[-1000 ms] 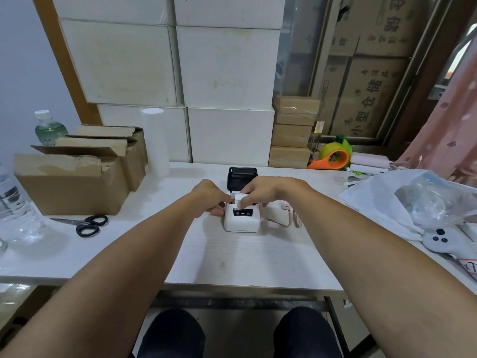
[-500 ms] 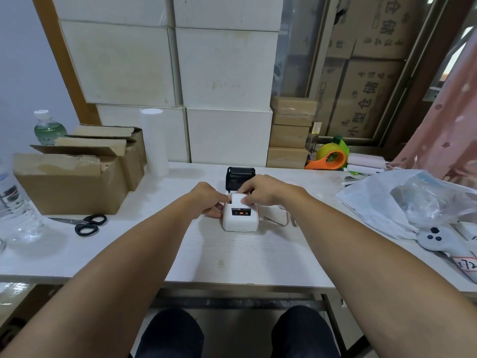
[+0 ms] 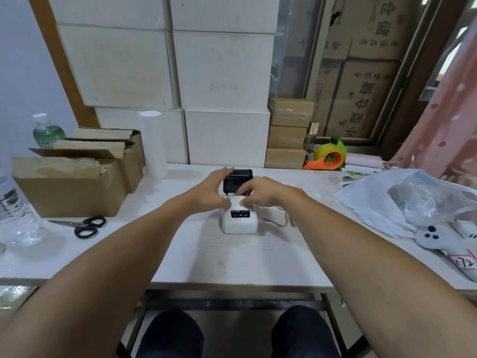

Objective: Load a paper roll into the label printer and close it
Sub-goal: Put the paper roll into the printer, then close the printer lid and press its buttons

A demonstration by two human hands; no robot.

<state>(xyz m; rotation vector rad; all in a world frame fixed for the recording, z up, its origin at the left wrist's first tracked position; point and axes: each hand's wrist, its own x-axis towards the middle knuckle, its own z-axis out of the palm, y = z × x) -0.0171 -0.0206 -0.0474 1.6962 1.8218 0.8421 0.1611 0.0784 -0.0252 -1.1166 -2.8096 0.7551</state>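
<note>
A small white label printer (image 3: pixel 238 223) stands in the middle of the white table (image 3: pixel 232 259), its black button panel facing me. A white paper strip (image 3: pixel 235 202) lies over its top. My right hand (image 3: pixel 260 193) rests on the printer's top and pinches that strip at its right edge. My left hand (image 3: pixel 210 193) hovers at the printer's upper left with fingers spread, its fingertips at a black device (image 3: pixel 238 180) that stands just behind the printer. The printer's lid and the roll inside are hidden by my hands.
Open cardboard boxes (image 3: pixel 69 187), black scissors (image 3: pixel 86 226) and a water bottle (image 3: pixel 15 213) lie to the left. A tall white roll (image 3: pixel 152 144) stands at the back. On the right are a tape dispenser (image 3: pixel 329 157), plastic bags (image 3: pixel 402 200) and a white controller (image 3: pixel 438 241).
My left hand has let go of the printer's left side, lifted and spread its fingers toward the black device. My right hand stays on the paper strip.
</note>
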